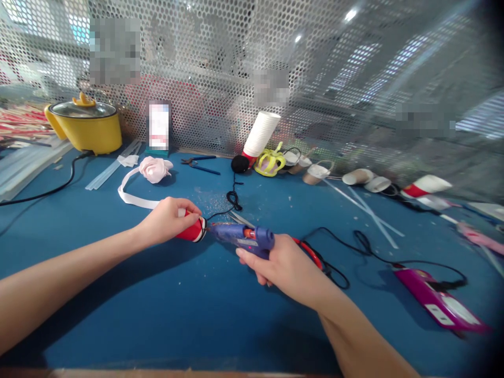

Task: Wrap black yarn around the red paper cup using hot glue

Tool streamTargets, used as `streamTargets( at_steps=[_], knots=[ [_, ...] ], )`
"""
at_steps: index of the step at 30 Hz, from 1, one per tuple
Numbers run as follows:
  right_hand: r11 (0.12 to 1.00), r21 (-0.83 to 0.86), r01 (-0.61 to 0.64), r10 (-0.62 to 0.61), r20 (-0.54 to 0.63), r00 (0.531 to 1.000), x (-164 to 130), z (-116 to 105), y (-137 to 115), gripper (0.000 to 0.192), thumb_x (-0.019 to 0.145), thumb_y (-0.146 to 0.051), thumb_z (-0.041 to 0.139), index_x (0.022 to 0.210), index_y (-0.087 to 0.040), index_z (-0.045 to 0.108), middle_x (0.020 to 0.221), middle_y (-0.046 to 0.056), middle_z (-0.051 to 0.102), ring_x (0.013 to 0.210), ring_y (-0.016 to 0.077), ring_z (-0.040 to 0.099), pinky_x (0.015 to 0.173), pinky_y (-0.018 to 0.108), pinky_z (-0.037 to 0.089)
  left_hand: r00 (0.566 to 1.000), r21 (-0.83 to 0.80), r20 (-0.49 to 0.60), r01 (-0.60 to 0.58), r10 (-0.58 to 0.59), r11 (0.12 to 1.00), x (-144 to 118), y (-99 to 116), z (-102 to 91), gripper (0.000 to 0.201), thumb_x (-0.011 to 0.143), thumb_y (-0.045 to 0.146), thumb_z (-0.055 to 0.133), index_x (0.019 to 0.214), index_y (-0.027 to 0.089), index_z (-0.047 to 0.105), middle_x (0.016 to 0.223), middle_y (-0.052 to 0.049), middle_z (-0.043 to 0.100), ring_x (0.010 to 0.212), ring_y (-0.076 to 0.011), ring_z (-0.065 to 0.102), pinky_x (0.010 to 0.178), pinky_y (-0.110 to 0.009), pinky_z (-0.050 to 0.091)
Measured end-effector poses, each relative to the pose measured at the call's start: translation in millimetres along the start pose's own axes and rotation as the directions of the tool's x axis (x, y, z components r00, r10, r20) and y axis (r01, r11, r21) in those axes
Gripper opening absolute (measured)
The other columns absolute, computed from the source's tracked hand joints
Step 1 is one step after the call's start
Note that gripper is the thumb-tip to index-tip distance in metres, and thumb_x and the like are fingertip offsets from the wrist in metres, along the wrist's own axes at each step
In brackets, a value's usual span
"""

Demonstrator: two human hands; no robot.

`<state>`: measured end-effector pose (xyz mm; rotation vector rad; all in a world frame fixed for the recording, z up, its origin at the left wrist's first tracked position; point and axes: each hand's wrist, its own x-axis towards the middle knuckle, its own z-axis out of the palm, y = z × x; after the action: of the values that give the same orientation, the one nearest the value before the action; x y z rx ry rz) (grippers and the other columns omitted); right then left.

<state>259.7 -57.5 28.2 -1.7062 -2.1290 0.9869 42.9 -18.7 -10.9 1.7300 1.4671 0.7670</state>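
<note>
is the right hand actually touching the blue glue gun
Touching. The head view shows the right hand closed around the handle end of the blue glue gun, with no gap between them.

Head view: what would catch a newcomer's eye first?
Probably the blue glue gun in the right hand, near the centre, its nozzle close by the red cup in the left hand. Next might come the yellow pot at the back left and the magenta power strip at the right.
</note>
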Motion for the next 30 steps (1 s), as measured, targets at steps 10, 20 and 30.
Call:
streamTargets(
  at_steps=[10, 20, 30],
  knots=[
    [1.000, 0.014, -0.009, 0.009, -0.003, 1.000, -1.3, -0.4, 1.4, 0.023, 0.077, -0.035, 0.052, 0.063, -0.018, 0.056, 0.039, -0.003, 0.054, 0.038, 0.0111, 0.051, 0.041, 0.020, 0.041, 1.000, 0.032, -0.002, 0.000, 0.000, 0.999, -0.2, 0.4, -0.2, 0.032, 0.071, 0.040, 0.051, 0.081, 0.015, 0.068, 0.070, -0.004, 0.068, 0.062, -0.0179, 0.058, 0.053, -0.025, 0.043],
    [0.999, 0.033, -0.028, 0.028, -0.003, 1.000, -2.0, 0.4, 3.4, 0.022, 0.077, -0.036, 0.052, 0.067, -0.017, 0.057, 0.040, -0.002, 0.053, 0.038, 0.0106, 0.051, 0.040, 0.020, 0.041, 1.000, 0.026, -0.009, 0.008, -0.008, 1.000, 0.9, -0.9, 0.3, 0.032, 0.070, 0.039, 0.051, 0.080, 0.015, 0.068, 0.070, -0.005, 0.068, 0.060, -0.0172, 0.056, 0.051, -0.025, 0.041],
    [0.999, 0.033, -0.029, 0.029, 0.006, 1.000, 2.4, 2.6, 6.0, 0.024, 0.078, -0.037, 0.051, 0.069, -0.016, 0.058, 0.042, -0.002, 0.054, 0.039, 0.0104, 0.051, 0.040, 0.019, 0.041, 1.000, 0.036, 0.003, -0.002, 0.002, 0.999, 0.2, -1.5, 0.0, 0.033, 0.072, 0.040, 0.050, 0.082, 0.014, 0.068, 0.073, -0.004, 0.068, 0.063, -0.0177, 0.058, 0.055, -0.026, 0.043]
  ],
)
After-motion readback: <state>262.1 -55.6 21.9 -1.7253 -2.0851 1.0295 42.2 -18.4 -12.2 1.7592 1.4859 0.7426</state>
